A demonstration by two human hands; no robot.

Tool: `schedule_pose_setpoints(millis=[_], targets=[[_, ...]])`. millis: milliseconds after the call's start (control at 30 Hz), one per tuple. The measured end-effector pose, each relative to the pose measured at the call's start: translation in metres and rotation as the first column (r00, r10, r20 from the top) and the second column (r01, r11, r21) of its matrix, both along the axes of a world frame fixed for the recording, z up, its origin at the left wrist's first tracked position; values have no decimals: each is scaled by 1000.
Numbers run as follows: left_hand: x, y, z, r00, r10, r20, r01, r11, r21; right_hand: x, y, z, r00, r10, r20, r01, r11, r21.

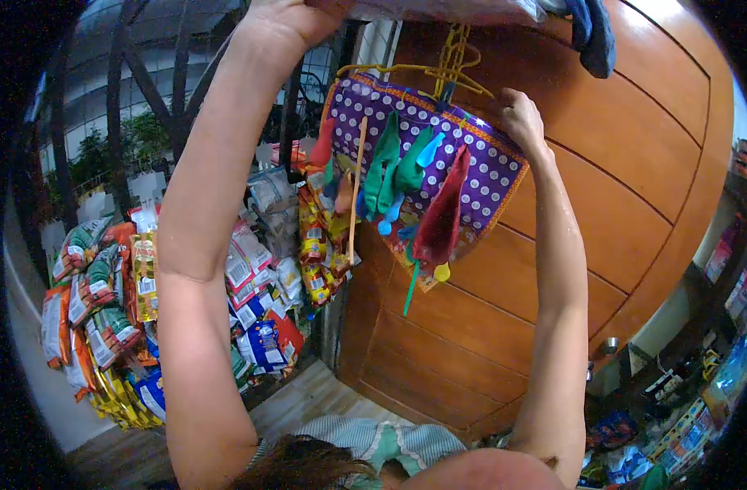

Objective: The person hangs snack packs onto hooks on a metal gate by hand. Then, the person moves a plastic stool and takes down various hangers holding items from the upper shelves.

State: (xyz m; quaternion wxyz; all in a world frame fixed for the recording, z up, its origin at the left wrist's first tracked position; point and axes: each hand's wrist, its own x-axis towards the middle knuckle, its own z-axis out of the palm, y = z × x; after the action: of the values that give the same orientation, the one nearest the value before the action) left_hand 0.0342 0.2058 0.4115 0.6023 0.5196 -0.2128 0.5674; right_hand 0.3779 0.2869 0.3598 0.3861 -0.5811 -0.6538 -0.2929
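Both my arms are raised. My right hand is closed at the right end of a yellow hanger, its fingers pressed together there. A purple dotted sheet with an orange border hangs from the hanger. On its front are green balloons, a red balloon and a blue balloon. My left hand is at the top edge beside clear plastic; its fingers are cut off by the frame.
A brown wooden door stands behind the sheet. Snack packets hang in bunches at the left, near a dark metal grille. Dark cloth hangs at the top right. More packaged goods lie at the lower right.
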Motion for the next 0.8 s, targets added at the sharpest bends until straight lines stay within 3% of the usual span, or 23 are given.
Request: schedule_pose_setpoints(millis=[267,467,533,633,800], targets=[[-2,7,6,999,-31,-36,32,999,30,-4,5,-15,994,96,-44,-99,994,-56],[2,-3,0,999,-32,-37,33,999,19,1,-1,-20,980,197,-32,-192,974,117],[6,-6,0,999,51,3,-51,998,-40,-5,-9,-19,996,91,0,-91,994,60],[1,5,2,994,-80,-71,83,996,36,-23,-30,-17,996,-90,10,90,996,-14],[3,-4,-1,995,94,19,-92,993,-79,-3,-23,-21,957,-277,88,281,959,-40]])
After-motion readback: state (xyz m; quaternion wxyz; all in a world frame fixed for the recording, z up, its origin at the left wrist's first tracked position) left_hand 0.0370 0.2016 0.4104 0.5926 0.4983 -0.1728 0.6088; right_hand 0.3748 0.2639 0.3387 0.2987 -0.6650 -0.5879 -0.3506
